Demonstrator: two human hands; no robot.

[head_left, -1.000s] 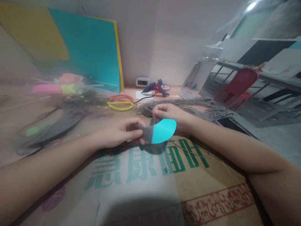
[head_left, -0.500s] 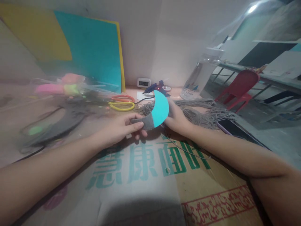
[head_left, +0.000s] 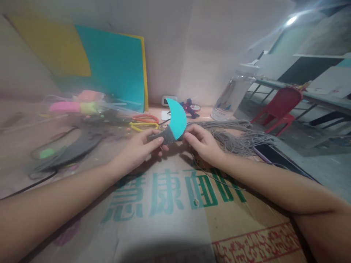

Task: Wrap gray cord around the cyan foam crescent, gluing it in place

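Observation:
A turquoise crescent (head_left: 178, 118) with a curved, pointed top is held up over the cardboard. Its lower left part is covered in tightly wound grey cord (head_left: 169, 135). My left hand (head_left: 146, 145) pinches this wrapped end between thumb and fingers. Just right of the crescent, my right hand (head_left: 202, 143) is closed with thumb and forefinger together on the grey cord; its fingertips partly hide it. A thin strand (head_left: 211, 176) trails below that hand across the cardboard. Behind the right wrist lies a loose bundle of the same cord (head_left: 241, 136).
Printed cardboard (head_left: 170, 226) covers the table front. Orange and yellow scissor handles (head_left: 144, 126), a blue glue gun (head_left: 189, 108), a small digital clock (head_left: 165, 100) and a clear bottle (head_left: 230, 95) stand behind. A phone (head_left: 279, 159) lies right; a dark curved piece (head_left: 74, 151) lies left.
The crescent has shifted left and turned more upright. My right hand has come from behind it to its right side, fingers now showing. The view has tilted slightly.

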